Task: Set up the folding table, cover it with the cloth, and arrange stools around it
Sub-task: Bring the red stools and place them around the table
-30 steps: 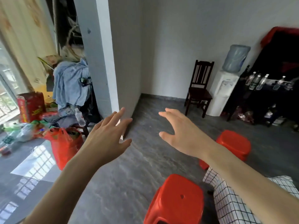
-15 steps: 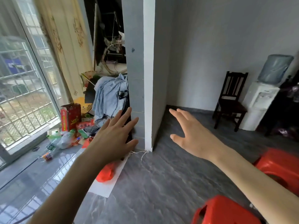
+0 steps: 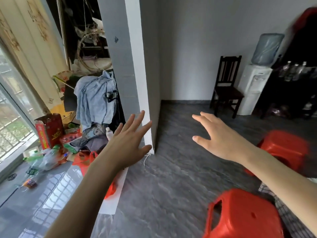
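Both my arms reach forward over the dark grey floor. My left hand (image 3: 127, 140) is spread flat with straight fingers in front of the grey pillar and holds nothing. My right hand (image 3: 217, 138) is also spread with straight fingers and empty. A red plastic stool (image 3: 243, 215) stands at the bottom right, below my right forearm. A second red stool (image 3: 284, 148) stands further back on the right, blurred. A strip of white checked cloth (image 3: 281, 208) shows at the right edge beside the near stool. No folding table is recognisable.
A grey and white pillar (image 3: 130, 66) rises in the middle. Left of it lie clutter, a blue garment (image 3: 94, 100), a red box (image 3: 49, 131) and a red bag (image 3: 85, 162) by the window. A dark wooden chair (image 3: 226, 86), water dispenser (image 3: 253, 90) and dark cabinet stand far right.
The view swung left toward the window, then back to the right, so both red stools and the cloth edge are in sight again. Both hands stayed spread and empty.
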A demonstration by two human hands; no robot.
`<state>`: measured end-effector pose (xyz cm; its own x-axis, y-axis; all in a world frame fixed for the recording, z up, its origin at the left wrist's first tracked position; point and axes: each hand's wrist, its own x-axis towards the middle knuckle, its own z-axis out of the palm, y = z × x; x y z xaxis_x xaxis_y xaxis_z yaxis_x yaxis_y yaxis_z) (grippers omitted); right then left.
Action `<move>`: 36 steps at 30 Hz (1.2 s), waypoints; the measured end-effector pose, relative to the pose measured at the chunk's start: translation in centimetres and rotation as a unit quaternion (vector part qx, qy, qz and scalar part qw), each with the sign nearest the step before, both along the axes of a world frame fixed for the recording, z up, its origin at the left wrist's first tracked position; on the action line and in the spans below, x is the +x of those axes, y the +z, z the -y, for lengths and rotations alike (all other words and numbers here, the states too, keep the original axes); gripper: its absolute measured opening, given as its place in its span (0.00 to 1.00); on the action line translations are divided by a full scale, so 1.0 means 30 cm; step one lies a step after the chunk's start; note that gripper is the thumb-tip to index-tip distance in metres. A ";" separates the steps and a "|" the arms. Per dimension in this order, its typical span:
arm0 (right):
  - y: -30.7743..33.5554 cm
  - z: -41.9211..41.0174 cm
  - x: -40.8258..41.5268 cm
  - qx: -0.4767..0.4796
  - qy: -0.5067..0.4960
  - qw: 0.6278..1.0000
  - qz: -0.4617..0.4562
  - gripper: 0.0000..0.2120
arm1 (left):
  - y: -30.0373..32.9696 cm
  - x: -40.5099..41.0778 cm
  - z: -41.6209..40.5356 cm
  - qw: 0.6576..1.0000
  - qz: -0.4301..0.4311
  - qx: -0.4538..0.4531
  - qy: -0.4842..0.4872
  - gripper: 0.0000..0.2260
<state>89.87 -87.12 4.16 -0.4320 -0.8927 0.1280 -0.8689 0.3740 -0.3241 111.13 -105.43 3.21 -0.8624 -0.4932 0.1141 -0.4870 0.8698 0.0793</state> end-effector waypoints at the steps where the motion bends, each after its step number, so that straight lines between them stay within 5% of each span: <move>1: -0.013 -0.002 -0.038 0.005 -0.013 1.000 0.001 0.32 | -0.005 -0.042 0.019 1.000 -0.002 -0.001 -0.009 0.33; 11: -0.116 -0.112 -0.471 0.008 -0.196 0.981 0.003 0.32 | -0.053 -0.700 0.066 0.987 -0.036 -0.085 -0.131 0.35; 18: -0.212 -0.366 -0.614 0.006 -0.374 0.927 -0.002 0.33 | -0.178 -1.151 -0.134 0.962 -0.039 -0.069 -0.263 0.34; 27: -0.381 -0.691 -0.552 -0.002 -0.578 0.812 0.084 0.32 | -0.351 -1.507 -0.526 0.871 -0.011 0.013 -0.491 0.33; 36: -0.651 -0.627 -0.544 -0.008 -0.713 0.683 0.159 0.34 | -0.627 -1.746 -0.594 0.760 0.074 0.039 -0.644 0.35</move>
